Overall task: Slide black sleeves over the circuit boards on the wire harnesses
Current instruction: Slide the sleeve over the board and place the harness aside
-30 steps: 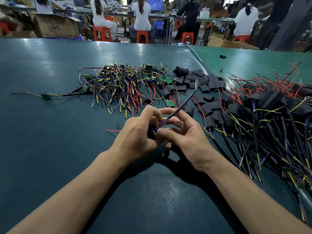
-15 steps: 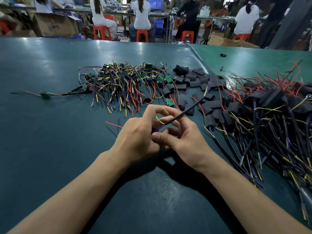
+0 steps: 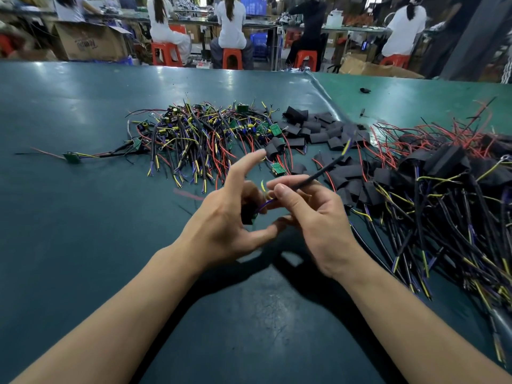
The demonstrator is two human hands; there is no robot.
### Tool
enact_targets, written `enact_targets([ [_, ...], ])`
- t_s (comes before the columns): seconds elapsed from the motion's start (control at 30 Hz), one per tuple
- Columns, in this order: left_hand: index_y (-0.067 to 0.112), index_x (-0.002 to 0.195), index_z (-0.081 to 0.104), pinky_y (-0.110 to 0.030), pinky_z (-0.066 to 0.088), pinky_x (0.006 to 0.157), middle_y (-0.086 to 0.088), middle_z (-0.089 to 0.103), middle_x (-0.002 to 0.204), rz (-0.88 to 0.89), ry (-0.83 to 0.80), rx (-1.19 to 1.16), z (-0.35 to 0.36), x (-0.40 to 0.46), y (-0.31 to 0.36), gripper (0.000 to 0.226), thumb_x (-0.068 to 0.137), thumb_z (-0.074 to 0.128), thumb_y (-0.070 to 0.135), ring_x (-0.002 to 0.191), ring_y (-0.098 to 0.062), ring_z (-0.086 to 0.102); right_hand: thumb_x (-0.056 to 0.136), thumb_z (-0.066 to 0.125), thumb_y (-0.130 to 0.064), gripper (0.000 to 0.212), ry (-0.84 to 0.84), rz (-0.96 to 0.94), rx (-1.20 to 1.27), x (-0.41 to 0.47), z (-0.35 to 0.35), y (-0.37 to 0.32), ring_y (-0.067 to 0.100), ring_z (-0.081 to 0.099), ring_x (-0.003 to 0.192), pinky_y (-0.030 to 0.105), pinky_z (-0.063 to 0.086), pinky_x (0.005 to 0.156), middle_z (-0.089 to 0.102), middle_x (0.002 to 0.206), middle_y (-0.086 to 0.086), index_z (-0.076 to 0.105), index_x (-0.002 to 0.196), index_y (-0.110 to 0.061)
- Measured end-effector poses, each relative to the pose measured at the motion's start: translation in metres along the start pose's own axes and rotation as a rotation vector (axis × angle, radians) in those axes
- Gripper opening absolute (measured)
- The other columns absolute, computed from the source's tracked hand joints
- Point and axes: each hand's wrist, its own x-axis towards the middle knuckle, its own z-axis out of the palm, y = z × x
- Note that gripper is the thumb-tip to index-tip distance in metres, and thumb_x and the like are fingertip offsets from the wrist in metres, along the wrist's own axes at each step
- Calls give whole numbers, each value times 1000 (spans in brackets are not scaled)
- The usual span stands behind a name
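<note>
Gripping between thumb and curled fingers, our left hand [image 3: 221,217] held a small black sleeve [image 3: 247,216] with a green edge of circuit board showing at its lower end, while the index finger stuck out straight toward the piles. Our right hand [image 3: 318,217] pinched a thin black wire harness cable [image 3: 318,173] between thumb and forefinger, just beside the left hand; purple and yellow leads ran from that pinch to the sleeve, and the cable rose away to the upper right. Both hands hovered over the dark green counter [image 3: 83,231]. Beyond them lay a tangled heap of unsleeved harnesses with small green boards [image 3: 205,134] to the left, a scatter of loose flat black sleeves [image 3: 318,131] in the middle, and a big pile of sleeved harnesses [image 3: 443,184] to the right. Farther off, people sat on orange plastic stools [image 3: 232,58] at other benches.
</note>
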Motion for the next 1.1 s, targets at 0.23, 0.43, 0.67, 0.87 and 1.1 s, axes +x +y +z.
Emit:
enact_targets([
  [0.23,13,122,59,-33,53,79,7,71,88,-36,-7,175,-7,3,-11,57,74,85,29,77,-13,66,90,62,-2,7,123,86,140,6,-7,2,19,68,60,24,56,56,68,71,2,67,89,-6],
  [0.43,8,98,73,-32,52,74,1,70,83,15,-6,187,-7,5,-15,25,75,82,7,74,-15,64,77,68,-12,10,178,81,278,9,-10,-1,18,70,61,22,56,58,70,68,5,67,86,-6],
  [0.67,8,77,63,-29,44,57,3,58,67,4,48,245,-5,4,-7,15,75,75,17,60,-15,49,67,78,-5,22,4,79,81,4,-4,6,14,67,67,23,55,59,69,71,2,62,82,-11],
  [0.87,9,67,55,-28,36,49,9,39,58,56,-12,305,-3,3,-2,25,75,57,32,50,-21,37,72,77,8,35,-102,59,-26,0,-1,5,9,67,69,21,55,59,68,68,-6,51,84,-13],
  [1.1,13,62,46,-26,31,47,4,36,54,82,-82,295,-2,3,3,22,72,47,33,46,-26,36,73,80,3,40,-119,-17,-162,-2,4,8,9,57,67,21,49,57,63,67,-8,48,84,-17],
])
